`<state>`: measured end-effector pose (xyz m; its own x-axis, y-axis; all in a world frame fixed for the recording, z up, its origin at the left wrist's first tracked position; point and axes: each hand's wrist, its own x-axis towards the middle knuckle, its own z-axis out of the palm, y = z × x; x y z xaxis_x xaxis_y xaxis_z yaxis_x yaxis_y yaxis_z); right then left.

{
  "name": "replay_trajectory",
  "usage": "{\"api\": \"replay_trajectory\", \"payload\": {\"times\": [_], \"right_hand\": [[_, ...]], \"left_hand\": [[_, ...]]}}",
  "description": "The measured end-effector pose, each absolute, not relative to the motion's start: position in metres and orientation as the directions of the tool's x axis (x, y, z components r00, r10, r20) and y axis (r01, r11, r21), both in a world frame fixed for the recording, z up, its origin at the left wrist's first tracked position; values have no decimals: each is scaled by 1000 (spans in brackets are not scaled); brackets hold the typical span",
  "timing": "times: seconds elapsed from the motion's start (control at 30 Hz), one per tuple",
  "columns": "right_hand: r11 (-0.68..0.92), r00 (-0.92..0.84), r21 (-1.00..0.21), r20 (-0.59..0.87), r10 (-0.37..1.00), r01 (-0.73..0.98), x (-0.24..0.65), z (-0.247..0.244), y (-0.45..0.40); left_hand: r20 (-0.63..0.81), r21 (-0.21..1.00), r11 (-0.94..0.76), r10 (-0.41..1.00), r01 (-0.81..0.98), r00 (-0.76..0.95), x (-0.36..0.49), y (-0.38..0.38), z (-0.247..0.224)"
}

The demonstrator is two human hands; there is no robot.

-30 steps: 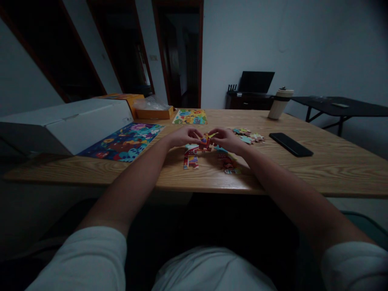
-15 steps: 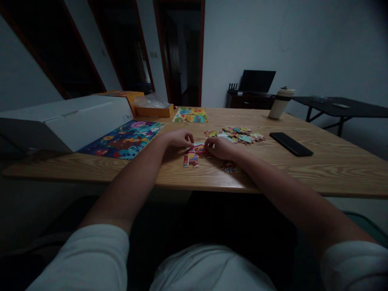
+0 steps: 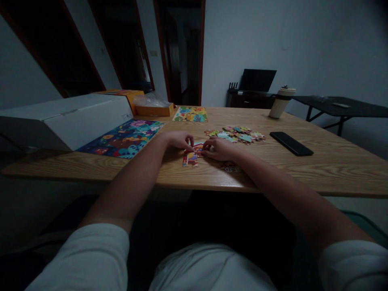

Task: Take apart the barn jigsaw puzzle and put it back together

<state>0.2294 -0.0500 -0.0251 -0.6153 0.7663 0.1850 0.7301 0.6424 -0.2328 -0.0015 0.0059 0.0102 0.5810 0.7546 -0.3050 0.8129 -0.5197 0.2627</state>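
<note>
— Between the two hands, what lies there?

— A small cluster of joined puzzle pieces (image 3: 191, 155), red and yellow, flat on the wooden table (image 3: 318, 165) near its front edge. The left hand (image 3: 178, 140) rests its fingertips on the cluster's upper left part; the right hand (image 3: 218, 148) presses its fingertips against the upper right part. Both hands are palm down with fingers curled close together, pinning the pieces to the table rather than lifting them. Whether either hand has a separate piece under its fingers, I cannot tell in this dim light.

— And just past the right hand?

— Beside its wrist, toward the table edge, another few joined pieces (image 3: 230, 166) lie partly hidden by the forearm. Beyond the knuckles, farther from the person, a loose heap of puzzle pieces (image 3: 238, 135) is spread out, near but not touching the hand. To the right of that heap lies a black phone (image 3: 291, 143), and farther back a pale tumbler (image 3: 281, 102) with a dark lid stands upright.

— On the left hand's side?

— A finished blue puzzle (image 3: 124, 138) lies flat, well apart from the fingers, with a long white box (image 3: 69, 121) touching its far side. Behind them sit an orange box (image 3: 154, 110) and a smaller finished puzzle (image 3: 190, 114).
</note>
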Motion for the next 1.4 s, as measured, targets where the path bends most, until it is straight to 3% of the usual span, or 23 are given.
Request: {"api": "replay_trajectory", "payload": {"times": [0.33, 0.6, 0.9, 1.2, 1.4], "right_hand": [[624, -705, -457, -9, 709, 634, 240, -11, -59], [571, -689, -540, -22, 724, 618, 241, -13, -63], [767, -810, -374, 64, 583, 522, 233, -8, -72], [789, -834, -353, 41, 550, 502, 232, -7, -73], [824, -833, -269, 112, 541, 499, 233, -6, -75]], "left_hand": [[-324, 234, -494, 772, 837, 546, 3, 2, 12], [-314, 250, -515, 758, 820, 572, 2, 5, 9], [-312, 247, -511, 763, 823, 567, 1, 5, 10], [-322, 238, -503, 766, 831, 556, 4, 2, 12], [-310, 234, -524, 758, 819, 574, 3, 2, 12]]}}
